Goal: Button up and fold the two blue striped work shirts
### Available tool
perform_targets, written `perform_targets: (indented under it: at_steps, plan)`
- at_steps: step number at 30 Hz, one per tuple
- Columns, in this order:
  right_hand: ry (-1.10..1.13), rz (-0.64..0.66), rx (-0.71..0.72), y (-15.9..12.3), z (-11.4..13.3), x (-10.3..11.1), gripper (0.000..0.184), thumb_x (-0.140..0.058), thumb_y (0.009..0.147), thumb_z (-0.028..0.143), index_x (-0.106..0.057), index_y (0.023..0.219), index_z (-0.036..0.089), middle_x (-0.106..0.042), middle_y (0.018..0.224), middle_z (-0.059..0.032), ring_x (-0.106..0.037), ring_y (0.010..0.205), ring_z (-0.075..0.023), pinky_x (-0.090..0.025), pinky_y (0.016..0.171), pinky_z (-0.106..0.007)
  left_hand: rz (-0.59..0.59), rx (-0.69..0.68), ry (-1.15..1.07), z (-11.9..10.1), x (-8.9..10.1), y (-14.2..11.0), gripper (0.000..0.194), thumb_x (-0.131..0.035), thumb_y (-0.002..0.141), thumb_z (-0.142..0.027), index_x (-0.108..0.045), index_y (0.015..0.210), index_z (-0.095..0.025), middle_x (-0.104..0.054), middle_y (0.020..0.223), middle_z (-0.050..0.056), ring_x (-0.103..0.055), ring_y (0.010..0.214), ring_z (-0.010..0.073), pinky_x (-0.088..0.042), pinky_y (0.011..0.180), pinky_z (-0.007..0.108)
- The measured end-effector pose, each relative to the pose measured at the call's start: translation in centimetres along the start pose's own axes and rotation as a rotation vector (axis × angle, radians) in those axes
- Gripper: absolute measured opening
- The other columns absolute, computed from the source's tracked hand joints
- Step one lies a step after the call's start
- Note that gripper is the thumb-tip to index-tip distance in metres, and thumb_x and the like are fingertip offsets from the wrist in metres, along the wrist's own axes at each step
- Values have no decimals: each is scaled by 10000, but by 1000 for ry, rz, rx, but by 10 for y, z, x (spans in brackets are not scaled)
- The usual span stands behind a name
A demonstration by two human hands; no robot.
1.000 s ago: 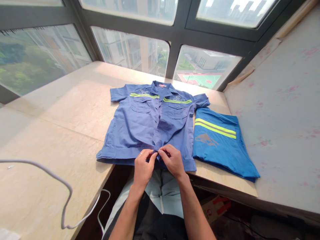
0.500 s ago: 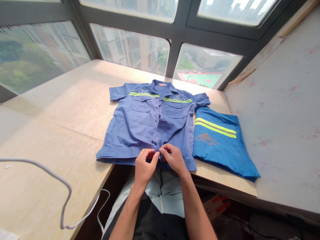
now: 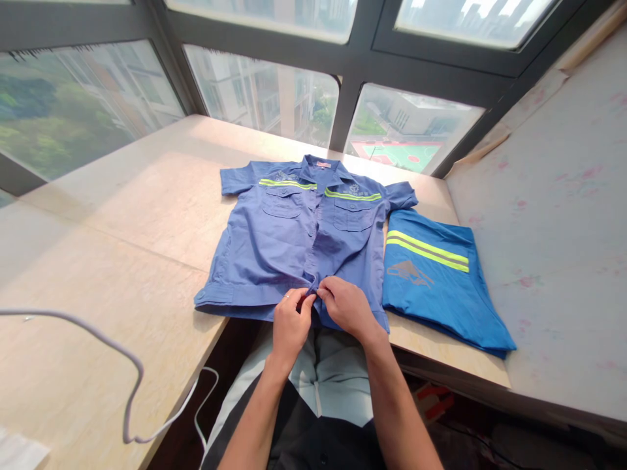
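A blue short-sleeved work shirt [image 3: 289, 241] lies front up on the table, its collar toward the windows and its hem at the near edge. Yellow-green stripes cross its chest above two flap pockets. At the bottom of the front opening, my left hand [image 3: 292, 323] pinches the hem band between thumb and fingers. My right hand [image 3: 345, 303] pinches the other side of the same spot, its fingertips almost touching the left ones. Any button between the fingertips is hidden. Right of the shirt rests a folded brighter blue garment [image 3: 431, 307] with a yellow-green and grey stripe.
The pale table [image 3: 122, 209] extends left, with a grey-white cable [image 3: 98, 336] running over it and off the near edge. Windows [image 3: 259, 91] stand behind, and a flower-patterned wall [image 3: 553, 261] closes the right side. White paper [image 3: 19, 450] lies at lower left.
My right hand has turned, with its back now more upward and its fingers curled closer at the hem. Both hands stay at the same spot on the shirt. The view has shifted slightly.
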State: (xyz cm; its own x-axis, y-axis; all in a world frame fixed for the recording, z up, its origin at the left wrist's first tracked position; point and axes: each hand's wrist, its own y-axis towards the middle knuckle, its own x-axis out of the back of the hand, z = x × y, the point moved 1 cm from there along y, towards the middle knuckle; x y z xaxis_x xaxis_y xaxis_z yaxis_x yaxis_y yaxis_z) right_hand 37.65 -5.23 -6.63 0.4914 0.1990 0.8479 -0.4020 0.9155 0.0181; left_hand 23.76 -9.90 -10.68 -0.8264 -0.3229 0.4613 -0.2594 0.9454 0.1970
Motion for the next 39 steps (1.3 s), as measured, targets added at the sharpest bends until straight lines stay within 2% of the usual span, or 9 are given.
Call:
perform_targets:
  at_steps: [10,17,21,23,27,32,39]
  plan:
    - [59,90,62,6,-5,5,134,-539,938,174,-636,852,205,-669,839,-21,-572,751,-155,-331,650,-254,64,81,12,2,5,-6,118,-588,895,-261,-683,876,-194,-692,844,38,-637,766,178,-473,703,280]
    - [114,77,73,8,-2,6,131,-537,930,185,-628,838,206,-668,822,-17,-569,740,-154,-345,651,-253,18,55,114,-10,6,-10,127,-536,909,-287,-621,887,-195,-660,829,44,-618,763,194,-458,685,289]
    - [136,18,70,8,1,8,146,-516,940,176,-617,840,207,-669,820,-21,-570,739,-158,-361,664,-257,50,40,86,-17,5,-9,233,-580,903,-386,-588,760,-203,-637,769,31,-596,710,176,-434,649,271]
    - [123,15,83,8,1,8,142,-523,938,176,-619,839,210,-666,810,-20,-571,733,-159,-360,659,-257,28,55,92,-18,5,-10,271,-596,894,-389,-564,701,-201,-626,734,25,-582,679,169,-422,634,268]
    - [50,43,96,6,2,4,129,-539,936,186,-619,837,207,-664,816,-31,-577,736,-163,-353,646,-260,-3,139,82,-14,3,-11,158,-630,853,-316,-613,750,-197,-653,738,25,-597,677,174,-443,646,277]
    - [110,22,101,4,1,-1,143,-510,953,192,-618,860,206,-653,839,-32,-575,765,-160,-381,672,-256,13,183,-41,-13,4,-9,133,-600,858,-294,-679,840,-190,-704,800,46,-636,691,179,-486,649,279]
    - [434,-46,232,6,-8,-7,172,-519,967,286,-642,886,198,-645,828,-29,-580,773,-155,-451,715,-264,144,312,-334,-13,11,0,227,-596,838,-367,-690,894,-168,-657,664,3,-623,549,151,-493,545,245]
